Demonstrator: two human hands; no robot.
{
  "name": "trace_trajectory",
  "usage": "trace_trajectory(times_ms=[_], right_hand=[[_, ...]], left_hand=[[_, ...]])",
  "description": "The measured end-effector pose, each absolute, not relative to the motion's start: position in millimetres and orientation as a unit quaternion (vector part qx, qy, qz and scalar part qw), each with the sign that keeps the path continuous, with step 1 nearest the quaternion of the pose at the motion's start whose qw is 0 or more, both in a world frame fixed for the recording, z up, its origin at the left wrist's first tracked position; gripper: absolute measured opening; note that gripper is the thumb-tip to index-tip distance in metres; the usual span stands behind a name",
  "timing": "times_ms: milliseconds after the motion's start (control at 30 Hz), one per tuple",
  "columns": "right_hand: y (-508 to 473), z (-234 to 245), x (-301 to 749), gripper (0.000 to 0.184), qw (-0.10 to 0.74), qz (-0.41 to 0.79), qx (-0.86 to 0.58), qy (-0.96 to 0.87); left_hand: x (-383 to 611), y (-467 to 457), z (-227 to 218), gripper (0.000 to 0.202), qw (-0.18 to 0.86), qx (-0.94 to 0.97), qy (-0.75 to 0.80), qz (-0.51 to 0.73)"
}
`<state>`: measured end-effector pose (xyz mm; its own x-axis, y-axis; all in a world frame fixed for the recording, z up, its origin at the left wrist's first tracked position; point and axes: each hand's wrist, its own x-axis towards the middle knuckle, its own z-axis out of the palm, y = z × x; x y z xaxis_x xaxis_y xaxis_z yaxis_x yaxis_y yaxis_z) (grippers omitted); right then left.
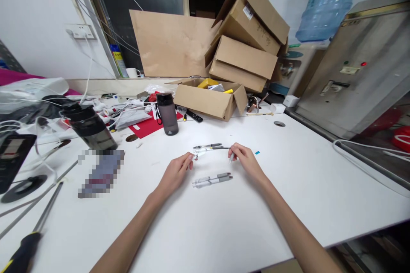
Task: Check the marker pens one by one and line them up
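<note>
Both my hands rest on the white table (224, 230) near its middle. My left hand (175, 173) has its fingers pinched on one end of a thin clear pen part (205, 150). My right hand (246, 160) is closed on a small grey pen piece (231, 157) and touches the dark end of that thin part. A dark pen (207, 146) lies just beyond my hands. Two grey-and-white pens (212, 179) lie side by side between my wrists.
A smoky grey water bottle (167, 114) and a larger dark bottle (89, 127) stand at the left. An open cardboard box (209, 98) with more boxes stacked behind sits at the back. A screwdriver (30, 239) lies at the near left. A water dispenser (323, 21) stands right.
</note>
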<state>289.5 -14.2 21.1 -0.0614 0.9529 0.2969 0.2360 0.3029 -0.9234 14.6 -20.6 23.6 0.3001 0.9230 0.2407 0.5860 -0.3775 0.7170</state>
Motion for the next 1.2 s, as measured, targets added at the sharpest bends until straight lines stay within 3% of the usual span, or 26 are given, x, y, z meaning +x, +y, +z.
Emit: trace_trajectory(times_ms=[567,1200], right_hand=[[-17.5,20.7,287.6,0.031,0.556,0.31,-0.478,-0.606],[-19.5,24.9,285.5,0.026,0.559,0.332,-0.465,-0.601]], left_hand=[[16.0,-19.2,18.7,0.042,0.235,0.804,0.474,0.273],[16.4,-19.1,17.2,0.041,0.226,0.807,0.475,0.268]])
